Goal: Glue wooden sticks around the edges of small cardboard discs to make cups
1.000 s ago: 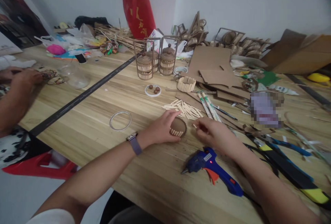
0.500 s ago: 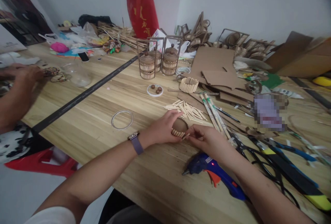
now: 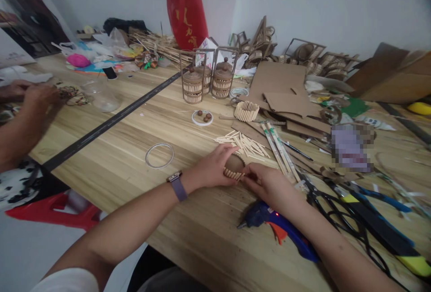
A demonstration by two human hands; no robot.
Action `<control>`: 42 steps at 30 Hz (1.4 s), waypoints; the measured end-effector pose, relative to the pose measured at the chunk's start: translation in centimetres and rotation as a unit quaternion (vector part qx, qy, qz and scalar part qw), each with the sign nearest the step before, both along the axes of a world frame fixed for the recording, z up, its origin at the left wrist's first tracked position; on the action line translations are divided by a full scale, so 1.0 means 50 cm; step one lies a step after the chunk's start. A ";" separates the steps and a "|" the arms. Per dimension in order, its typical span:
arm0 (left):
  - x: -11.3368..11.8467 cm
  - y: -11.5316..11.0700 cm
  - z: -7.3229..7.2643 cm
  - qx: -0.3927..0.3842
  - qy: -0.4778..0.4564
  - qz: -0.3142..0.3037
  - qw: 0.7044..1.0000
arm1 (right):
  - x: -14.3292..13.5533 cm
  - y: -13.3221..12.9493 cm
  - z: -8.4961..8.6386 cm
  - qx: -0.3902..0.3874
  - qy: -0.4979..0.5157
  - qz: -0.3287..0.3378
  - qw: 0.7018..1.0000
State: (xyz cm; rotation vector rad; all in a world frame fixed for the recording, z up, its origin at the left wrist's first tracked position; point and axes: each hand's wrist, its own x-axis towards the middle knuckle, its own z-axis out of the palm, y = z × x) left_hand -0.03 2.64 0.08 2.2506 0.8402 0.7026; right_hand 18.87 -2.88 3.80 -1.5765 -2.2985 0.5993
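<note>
Table [image 3: 117, 157], basket [image 3: 235, 163] partly behind left hand [image 3: 213, 166]

Pretty dim, flat light here, kinda hazy, with the grey wall [image 3: 286, 4] looking dull and only soft shadows on the desk [image 3: 195, 220]. Wide-angle stretch near the edges, top-right corner goes dark, fine detail's mushy, and there's a pixelated patch [image 3: 350, 148] at right.
</note>
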 end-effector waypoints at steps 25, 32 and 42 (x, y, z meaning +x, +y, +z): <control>-0.001 -0.001 0.005 0.001 0.009 -0.007 1.000 | 0.003 -0.001 -0.008 0.085 -0.035 0.074 0.993; -0.001 -0.001 0.002 0.007 0.003 -0.010 1.000 | 0.003 0.000 -0.013 0.101 -0.046 0.078 0.991; -0.005 0.003 0.002 0.003 0.008 -0.016 1.000 | 0.000 -0.003 -0.006 0.084 -0.057 0.072 0.992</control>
